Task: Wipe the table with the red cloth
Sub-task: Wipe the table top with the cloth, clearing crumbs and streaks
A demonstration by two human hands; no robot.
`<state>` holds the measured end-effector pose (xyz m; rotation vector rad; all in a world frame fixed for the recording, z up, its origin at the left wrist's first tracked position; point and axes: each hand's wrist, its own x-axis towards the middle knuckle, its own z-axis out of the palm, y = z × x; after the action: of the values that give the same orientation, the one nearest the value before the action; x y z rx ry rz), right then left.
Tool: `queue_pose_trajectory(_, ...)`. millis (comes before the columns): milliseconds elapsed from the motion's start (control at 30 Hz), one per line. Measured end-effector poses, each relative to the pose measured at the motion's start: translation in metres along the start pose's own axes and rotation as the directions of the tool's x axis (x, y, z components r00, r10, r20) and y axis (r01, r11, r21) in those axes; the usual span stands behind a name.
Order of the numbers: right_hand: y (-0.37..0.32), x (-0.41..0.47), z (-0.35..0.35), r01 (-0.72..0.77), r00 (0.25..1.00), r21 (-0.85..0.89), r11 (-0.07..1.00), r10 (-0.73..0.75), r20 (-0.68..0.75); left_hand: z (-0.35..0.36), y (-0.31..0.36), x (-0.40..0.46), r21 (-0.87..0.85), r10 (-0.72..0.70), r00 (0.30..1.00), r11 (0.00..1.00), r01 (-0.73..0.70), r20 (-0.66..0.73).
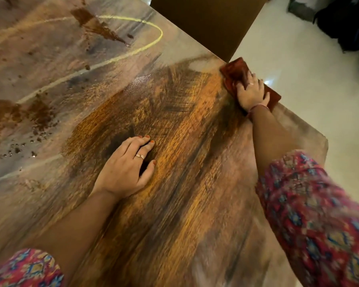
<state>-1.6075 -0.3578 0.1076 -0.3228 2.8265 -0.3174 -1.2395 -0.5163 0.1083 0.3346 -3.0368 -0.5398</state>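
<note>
We see the folded red cloth (237,72) only in part: our right hand (252,94) covers its middle, fingers spread flat, pressing it down at the far right edge of the brown wood-grain table (184,183), w/ one corner hanging past that edge. Our left hand (125,169) rests palm-down mid-table, fingers relaxed, gripping nothing. Frame's motion-blurred, esp. both red patterned sleeves (319,220), cut off at the bottom. Count: 2 hands, 1 cloth, 2 big brown powder spills (19,114) left of the cloth plus scattered crumbs, 1 brown chair back (205,21) behind the table, partly cropped
</note>
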Motion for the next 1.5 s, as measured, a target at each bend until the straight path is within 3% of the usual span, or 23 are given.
queue_pose_trajectory(167,0.03,-0.041,0.01,-0.084,0.992,-0.04,0.996,0.08,-0.096,0.0,0.0,0.001,0.02,0.004,1.0,1.0,-0.004,0.009)
queue_pose_trajectory(267,0.008,-0.037,0.01,-0.19,0.978,0.019,0.982,0.191,-0.079,0.0,0.0,0.002,0.042,0.005,1.0,0.999,-0.005,0.003)
queue_pose_trajectory(333,-0.026,-0.031,0.014,-0.186,0.98,0.055,0.981,0.189,-0.064,0.0,0.0,0.002,0.046,0.005,1.0,0.999,-0.006,0.007)
queue_pose_trajectory(400,-0.068,-0.028,0.023,-0.059,0.996,0.05,0.997,0.062,-0.065,0.0,-0.001,0.002,0.037,0.009,1.0,0.999,-0.01,0.013)
queue_pose_trajectory(500,-0.136,-0.046,0.044,0.27,0.962,-0.047,0.962,-0.271,-0.016,0.0,-0.002,0.002,0.042,0.014,0.999,0.999,-0.015,0.028)
queue_pose_trajectory(533,-0.153,-0.063,0.054,0.403,0.915,-0.089,0.911,-0.402,0.028,0.0,-0.002,0.002,0.048,0.011,0.999,0.999,-0.012,0.04)
queue_pose_trajectory(633,-0.166,-0.118,0.079,0.73,0.683,-0.12,0.673,-0.715,0.146,-0.001,-0.001,0.002,0.049,0.001,0.998,0.999,-0.004,0.063)
queue_pose_trajectory(733,-0.157,-0.114,0.076,0.83,0.557,-0.1,0.549,-0.805,0.204,-0.001,0.0,0.002,0.022,0.01,0.998,1.0,-0.012,0.06)
queue_pose_trajectory(767,-0.159,-0.1,0.072,0.829,0.558,-0.118,0.546,-0.802,0.211,0.0,-0.001,0.002,0.013,0.011,0.998,1.0,-0.012,0.057)
queue_pose_trajectory(833,-0.165,-0.062,0.061,0.749,0.662,-0.148,0.646,-0.725,0.188,0.0,-0.003,0.002,0.006,0.015,0.999,1.0,-0.015,0.044)
queue_pose_trajectory(933,-0.17,0.005,0.045,0.482,0.876,-0.087,0.872,-0.478,0.062,0.003,-0.004,0.001,0.0,0.016,1.0,1.0,-0.016,0.02)
queue_pose_trajectory(1033,-0.172,0.052,0.03,0.239,0.97,0.0,0.971,-0.238,0.046,0.003,-0.005,0.002,0.001,0.022,1.0,1.0,-0.022,0.011)
queue_pose_trajectory(1100,-0.174,0.054,0.03,0.193,0.98,0.015,0.981,-0.194,0.049,0.003,-0.005,0.002,0.007,0.025,1.0,1.0,-0.025,0.004)
queue_pose_trajectory(1267,-0.139,-0.055,0.057,0.406,0.912,-0.032,0.913,-0.407,-0.045,0.002,-0.005,0.002,-0.005,0.029,1.0,1.0,-0.029,0.005)
queue_pose_trajectory(1367,-0.097,-0.137,0.071,0.459,0.883,-0.068,0.886,-0.463,-0.075,0.002,-0.004,0.003,0.004,0.024,1.0,1.0,-0.024,0.001)
queue_pose_trajectory(1500,-0.089,-0.121,0.064,0.446,0.892,-0.055,0.893,-0.449,-0.05,0.001,-0.002,0.003,0.007,0.018,1.0,1.0,-0.018,0.007)
